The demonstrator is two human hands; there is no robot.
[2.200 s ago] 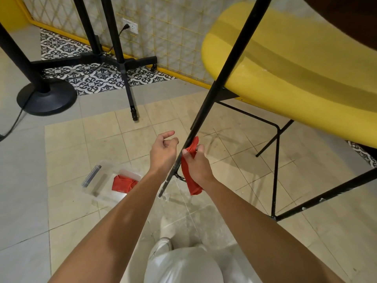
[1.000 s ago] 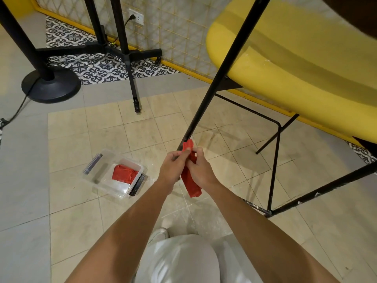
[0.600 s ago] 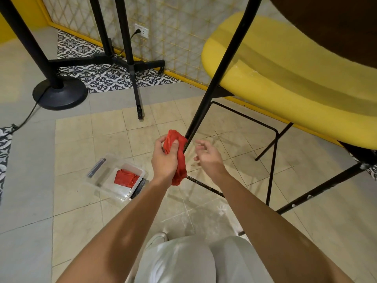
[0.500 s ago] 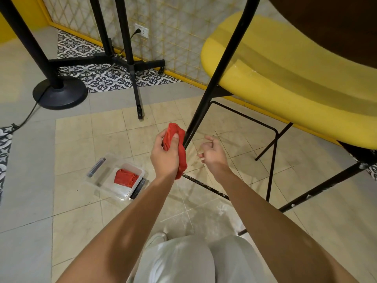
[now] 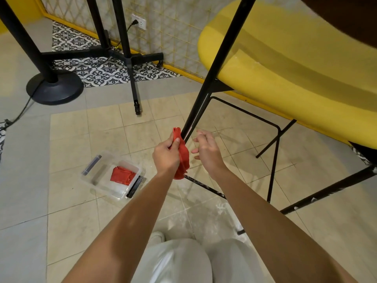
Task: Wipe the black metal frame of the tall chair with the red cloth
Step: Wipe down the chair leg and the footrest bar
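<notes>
The tall chair has a yellow seat (image 5: 285, 64) and a black metal frame (image 5: 216, 66); one long leg slants down from the top to the middle of the view. My left hand (image 5: 166, 155) grips the red cloth (image 5: 182, 154) and presses it against the lower part of that leg. My right hand (image 5: 207, 149) hovers just right of the leg, fingers apart, holding nothing. A thin footrest bar (image 5: 204, 185) runs low behind my hands.
A clear plastic box (image 5: 102, 174) with another red cloth (image 5: 122, 175) lies on the tiled floor to the left. Black stand legs (image 5: 130, 64) and a round black base (image 5: 55, 89) stand at the back left. My knees fill the bottom edge.
The red cloth passed from my right hand to my left. My right hand let go and opened beside the leg. The left hand now holds the cloth against the leg.
</notes>
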